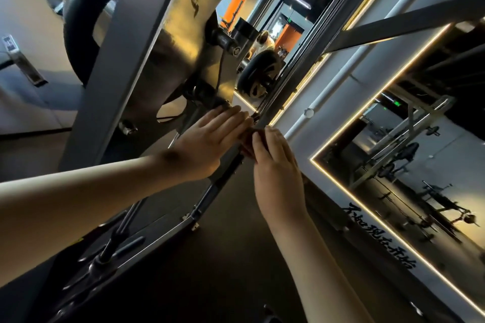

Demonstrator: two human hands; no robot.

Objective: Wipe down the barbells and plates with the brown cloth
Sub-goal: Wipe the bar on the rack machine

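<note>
My left hand (210, 139) lies flat with straight fingers against a slanted grey rail (223, 178) of a weight machine. My right hand (275, 165) is just beside it on the same rail and pinches a small dark brown cloth (249, 145) against the metal; most of the cloth is hidden under the fingers. A large black plate (76, 23) hangs behind the grey upright at the upper left. A smaller black plate (258, 73) sits on a bar end past the machine, and a short black sleeve (225, 39) sticks out above it.
A wide grey upright (118, 60) and a shiny steel panel (183, 21) stand close in front. A mirror with a lit edge (367, 204) lines the wall at the right. The floor (223, 270) is dark, and the machine's base frame (147, 241) crosses it.
</note>
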